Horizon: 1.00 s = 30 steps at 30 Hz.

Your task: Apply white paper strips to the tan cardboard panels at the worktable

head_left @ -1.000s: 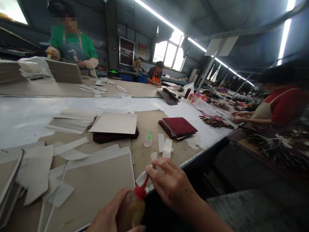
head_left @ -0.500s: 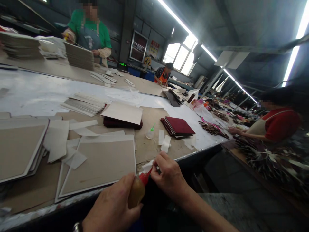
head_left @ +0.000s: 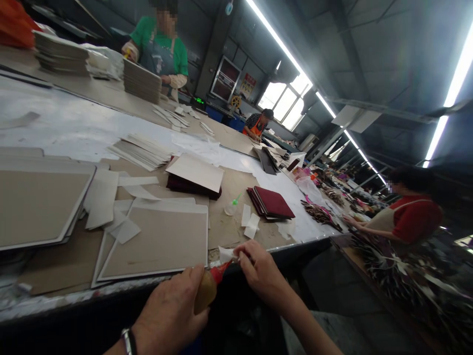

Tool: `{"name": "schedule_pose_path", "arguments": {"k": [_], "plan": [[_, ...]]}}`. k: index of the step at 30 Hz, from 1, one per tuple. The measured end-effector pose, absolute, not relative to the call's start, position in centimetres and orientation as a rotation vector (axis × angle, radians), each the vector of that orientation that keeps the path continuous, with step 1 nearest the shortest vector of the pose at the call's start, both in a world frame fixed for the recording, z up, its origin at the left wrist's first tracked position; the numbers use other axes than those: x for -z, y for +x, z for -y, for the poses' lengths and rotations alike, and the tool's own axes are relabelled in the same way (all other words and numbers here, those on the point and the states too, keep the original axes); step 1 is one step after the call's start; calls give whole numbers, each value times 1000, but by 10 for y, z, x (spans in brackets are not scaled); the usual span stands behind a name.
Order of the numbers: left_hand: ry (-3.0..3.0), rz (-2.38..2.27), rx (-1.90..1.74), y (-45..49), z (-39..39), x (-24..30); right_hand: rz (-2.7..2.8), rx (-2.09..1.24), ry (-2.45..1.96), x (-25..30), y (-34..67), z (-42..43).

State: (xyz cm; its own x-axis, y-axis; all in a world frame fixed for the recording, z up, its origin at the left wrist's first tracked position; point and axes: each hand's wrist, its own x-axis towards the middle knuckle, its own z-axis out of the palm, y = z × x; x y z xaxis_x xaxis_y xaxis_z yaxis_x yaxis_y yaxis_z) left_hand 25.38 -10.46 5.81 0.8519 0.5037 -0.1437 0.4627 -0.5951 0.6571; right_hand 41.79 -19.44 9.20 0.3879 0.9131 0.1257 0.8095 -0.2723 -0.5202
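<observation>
My left hand (head_left: 173, 305) is wrapped round a squeeze bottle (head_left: 205, 292) of yellowish-brown liquid with a red pointed nozzle (head_left: 220, 271). The bottle is tilted, its tip aimed up and right. At that tip, the thumb and fingers of my right hand (head_left: 260, 268) are pinched together; what sits between them is too small to make out. Just behind the fingertips lies a scrap of white paper (head_left: 226, 254) at the table edge. Left of it rests a grey-beige board with white borders (head_left: 158, 241).
Maroon folders (head_left: 273, 202), a small clear bottle with a green tip (head_left: 231, 208) and paper strips (head_left: 252, 226) lie beyond my hands. More boards (head_left: 40, 207) are stacked left. Co-workers stand across the table (head_left: 162, 54) and at right (head_left: 402, 212).
My view has swung slightly, so the table appears shifted and tilted. My right fingertips have drawn slightly away from the red nozzle's tip. The left hand still holds the bottle.
</observation>
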Motion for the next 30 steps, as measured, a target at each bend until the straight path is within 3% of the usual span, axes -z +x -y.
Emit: {"name": "schedule_pose_path", "arguments": {"k": [5, 9, 18, 30], "plan": [[2374, -653, -113, 254, 104, -57, 1788, 29, -2289, -96, 405, 188], [2420, -661, -150, 256, 105, -55, 1616, 125, -2294, -86, 410, 176], [2312, -696, -217, 263, 111, -39, 834, -29, -1991, -70, 455, 158], [2097, -763, -231, 249, 101, -31, 888, -286, -1916, -78, 431, 188]]}}
